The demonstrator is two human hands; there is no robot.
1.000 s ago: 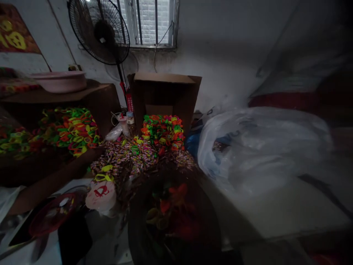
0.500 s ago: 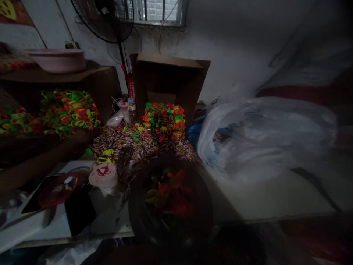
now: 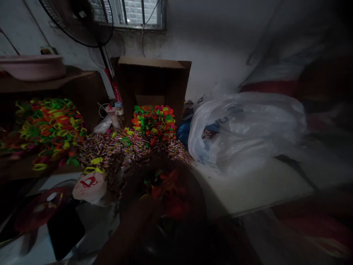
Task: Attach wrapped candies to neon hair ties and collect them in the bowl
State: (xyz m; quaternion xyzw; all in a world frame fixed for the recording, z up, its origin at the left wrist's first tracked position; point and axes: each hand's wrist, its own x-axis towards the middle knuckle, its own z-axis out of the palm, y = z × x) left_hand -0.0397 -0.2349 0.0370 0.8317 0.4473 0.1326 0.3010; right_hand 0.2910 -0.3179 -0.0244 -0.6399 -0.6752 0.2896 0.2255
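"Gone from the left is the forearm that reached toward the heap of loop-shaped green, orange and yellow pieces (image 3: 55, 121) at the brown cardboard box (image 3: 91, 88). Now my left hand (image 3: 151, 209) is at the dark round basin (image 3: 197, 195), near and central."

"So what are you working at?"

"Apparently the red and orange pieces (image 3: 173, 202) inside that basin, rather than the heap."

"Holding one?"

"I cannot tell; shadow and blur hide whether my left fingers are closed. My right hand I cannot pick out at all."

"What crowds you?"

"Just left of the basin, a round whitish tub with a red mark on top (image 3: 89, 186). Beyond the basin, small shiny wrapped sticks (image 3: 135, 145) spread across, with more bright loops (image 3: 154, 121) behind, before a tall open cardboard box (image 3: 150, 81). To the right, a crumpled clear plastic bag (image 3: 248, 132) covers much of the far side."
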